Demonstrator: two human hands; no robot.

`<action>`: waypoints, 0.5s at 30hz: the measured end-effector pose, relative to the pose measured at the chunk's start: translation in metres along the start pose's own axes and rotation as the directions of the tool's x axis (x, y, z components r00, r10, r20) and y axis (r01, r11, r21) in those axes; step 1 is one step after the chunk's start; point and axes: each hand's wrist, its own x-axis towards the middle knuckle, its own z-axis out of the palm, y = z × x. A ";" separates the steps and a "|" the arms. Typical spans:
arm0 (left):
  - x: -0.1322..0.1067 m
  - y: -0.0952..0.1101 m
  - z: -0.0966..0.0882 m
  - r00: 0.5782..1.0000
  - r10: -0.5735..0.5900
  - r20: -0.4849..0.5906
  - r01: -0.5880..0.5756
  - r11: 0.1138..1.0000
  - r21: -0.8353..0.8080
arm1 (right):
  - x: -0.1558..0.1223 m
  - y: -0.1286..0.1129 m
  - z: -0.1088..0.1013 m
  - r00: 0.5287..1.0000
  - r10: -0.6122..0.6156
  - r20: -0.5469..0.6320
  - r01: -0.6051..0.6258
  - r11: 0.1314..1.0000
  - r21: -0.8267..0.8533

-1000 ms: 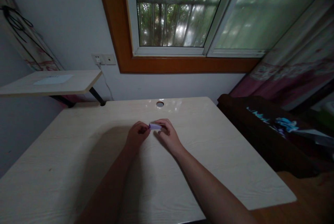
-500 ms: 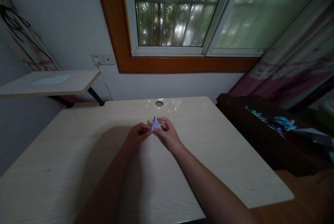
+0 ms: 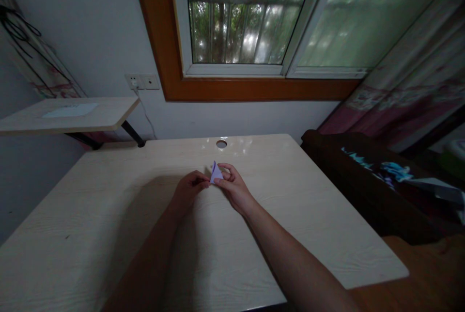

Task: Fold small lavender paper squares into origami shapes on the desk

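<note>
A small piece of folded purple paper (image 3: 216,173), triangular with its point upward, is held just over the desk (image 3: 305,195). My right hand (image 3: 234,186) pinches it from the right, thumb in front and fingers behind. At its lower left corner, my left hand (image 3: 191,187) has thumb and fingertips pressed together on the paper's edge. The fingers of the right hand hide part of the paper's right side.
A round cable hole (image 3: 221,144) lies near the desk's far edge. At the left, a raised shelf (image 3: 119,108) carries a paper sheet (image 3: 70,110). Beyond the desk is a window (image 3: 250,21); dark brown furniture (image 3: 345,181) with items on it stands to the right.
Both hands and the folded paper have shifted very slightly to the left. The grip of each hand looks the same.
</note>
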 end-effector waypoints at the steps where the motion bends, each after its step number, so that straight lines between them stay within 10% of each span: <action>1: 0.000 0.001 0.000 1.000 -0.001 -0.002 0.001 1.000 0.008 | 0.000 0.000 0.000 1.000 -0.001 0.001 0.001 1.000 -0.001; 15: 0.001 -0.003 0.000 1.000 0.005 0.000 -0.005 1.000 0.026 | 0.002 0.004 -0.003 1.000 -0.030 0.010 0.030 0.999 -0.025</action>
